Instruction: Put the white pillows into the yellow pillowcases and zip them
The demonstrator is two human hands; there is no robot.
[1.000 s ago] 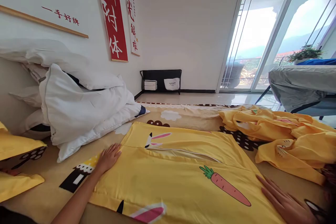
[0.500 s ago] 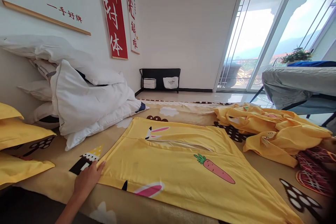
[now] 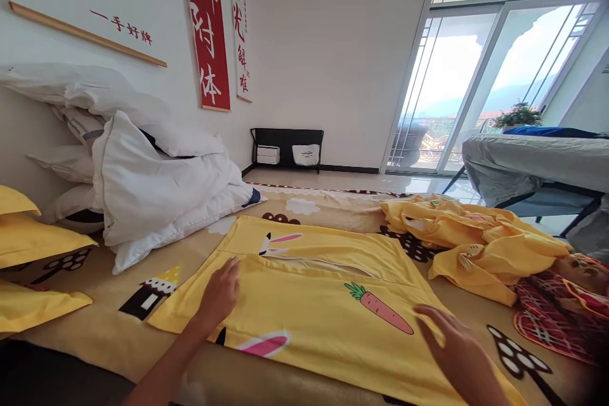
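A flat yellow pillowcase (image 3: pixel 314 304) with a carrot and rabbit print lies spread on the bed. My left hand (image 3: pixel 219 295) rests on its left part, fingers extended and flat. My right hand (image 3: pixel 451 342) hovers over or touches its right part near the carrot, fingers loosely spread, holding nothing. An opening slit runs across the pillowcase's upper part.
A crumpled yellow cover (image 3: pixel 476 241) lies at the right. White pillows and a duvet (image 3: pixel 143 184) are piled against the left wall. Yellow pillows (image 3: pixel 33 247) sit at the far left. A grey covered table (image 3: pixel 533 165) stands by the window; the bed's near edge (image 3: pixel 266 380) is below.
My left hand moved from the pillowcase's left edge onto its surface. My right hand, out of view half a second ago, has come back over the right part.
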